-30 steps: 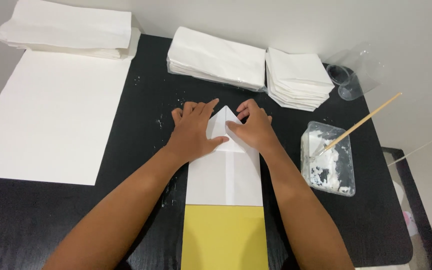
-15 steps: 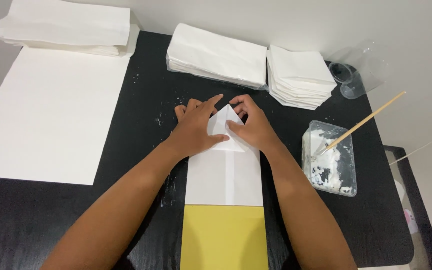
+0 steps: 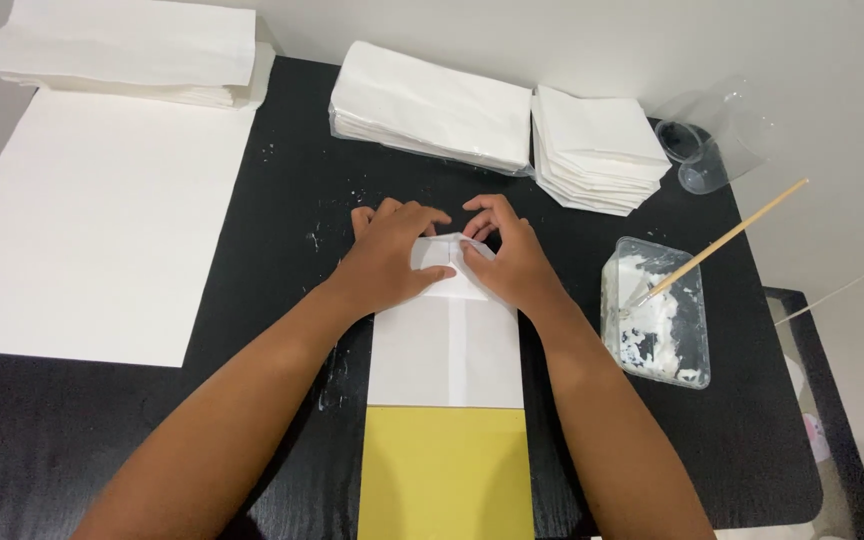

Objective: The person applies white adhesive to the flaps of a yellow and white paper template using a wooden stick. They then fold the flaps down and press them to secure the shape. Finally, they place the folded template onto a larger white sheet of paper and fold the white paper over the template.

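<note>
A white paper bag (image 3: 447, 345) lies flat on the black table (image 3: 282, 200), its near end resting on a yellow sheet (image 3: 447, 475). My left hand (image 3: 392, 255) presses flat on the far left of the bag's folded end. My right hand (image 3: 512, 255) presses the far right side, fingertips pinching a small folded flap (image 3: 442, 250) between the two hands. The far end of the bag is mostly hidden under both hands.
A large white sheet (image 3: 92, 220) lies at left, with a paper stack (image 3: 127, 50) behind it. Two more white stacks (image 3: 432, 105) (image 3: 597, 145) sit at the back. A clear glue tray (image 3: 657, 310) with a wooden-handled brush (image 3: 727, 240) stands at right, clear cups (image 3: 697, 150) beyond.
Both hands have drawn closer together over the bag's far end, and the pointed flap seen earlier is now folded flatter beneath the fingers.
</note>
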